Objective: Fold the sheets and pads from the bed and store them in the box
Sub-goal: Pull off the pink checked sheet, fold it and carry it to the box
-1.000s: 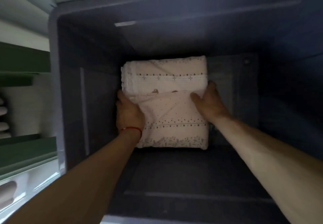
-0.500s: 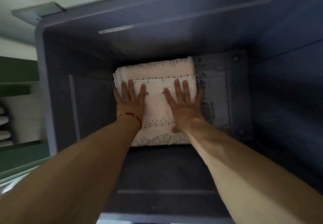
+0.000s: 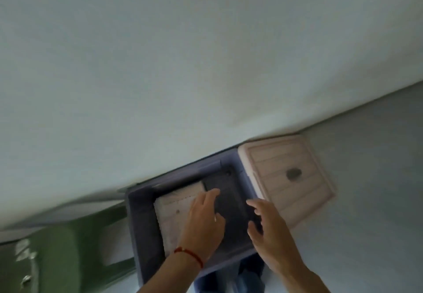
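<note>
View has pulled back and up vs half a second ago: then both palms lay flat on the bundle deep in the box, now both are lifted off it and most of the frame is pale wall. Left to right: one blurred green piece of furniture (image 3: 55,253); one grey-blue box (image 3: 146,235) against the wall, open; one folded sheet bundle (image 3: 174,215) lying in the box's left half, dark floor of the box beside it. Left hand (image 3: 203,221), red cord at the wrist, hovers over the bundle's right edge, fingers loosely extended, holding nothing. Right hand (image 3: 267,228) is over the box's right side, fingers spread, holding nothing. One pinkish lid (image 3: 286,178) lies just right of the box on the floor (image 3: 375,178).
</note>
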### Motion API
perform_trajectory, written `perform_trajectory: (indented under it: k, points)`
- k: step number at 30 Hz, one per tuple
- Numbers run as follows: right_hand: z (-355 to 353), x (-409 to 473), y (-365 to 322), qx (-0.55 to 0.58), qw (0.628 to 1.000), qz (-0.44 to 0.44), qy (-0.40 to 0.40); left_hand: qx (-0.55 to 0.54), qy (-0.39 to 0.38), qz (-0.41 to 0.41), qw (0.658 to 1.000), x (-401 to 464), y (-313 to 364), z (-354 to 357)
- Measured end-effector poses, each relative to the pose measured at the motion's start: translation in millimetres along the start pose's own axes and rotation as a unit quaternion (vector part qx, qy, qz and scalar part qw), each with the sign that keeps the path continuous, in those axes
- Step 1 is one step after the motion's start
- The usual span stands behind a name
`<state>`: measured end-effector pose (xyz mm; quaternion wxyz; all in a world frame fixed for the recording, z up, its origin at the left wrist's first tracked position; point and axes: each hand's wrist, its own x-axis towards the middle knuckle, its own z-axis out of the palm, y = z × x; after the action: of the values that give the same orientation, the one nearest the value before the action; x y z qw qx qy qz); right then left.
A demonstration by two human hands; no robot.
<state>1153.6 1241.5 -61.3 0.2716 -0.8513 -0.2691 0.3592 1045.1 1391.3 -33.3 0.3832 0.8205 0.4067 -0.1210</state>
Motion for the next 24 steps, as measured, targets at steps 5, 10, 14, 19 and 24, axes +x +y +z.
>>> perform_trajectory:
  k: [5, 10, 14, 19, 24]
  points:
    - [-189, -99, -69, 0.074, 0.980, 0.022, 0.181, 0.009, 0.026, 0.188, 0.982, -53, 181, -101]
    - [-305, -218, -81, 0.136, 0.930, 0.049, 0.337, -0.039, 0.029, 0.368, 0.928, -106, 334, -124]
    - [-360, -313, -48, 0.163, 0.859, 0.096, 0.476, -0.045, -0.090, 0.496, 0.863, -167, 445, -69]
    - [-427, -383, 27, 0.219, 0.747, 0.136, 0.613, 0.023, -0.168, 0.586, 0.792, -221, 541, 25]
    - [-480, -429, 137, 0.260, 0.671, 0.166, 0.674, 0.050, -0.207, 0.612, 0.762, -255, 658, 126]
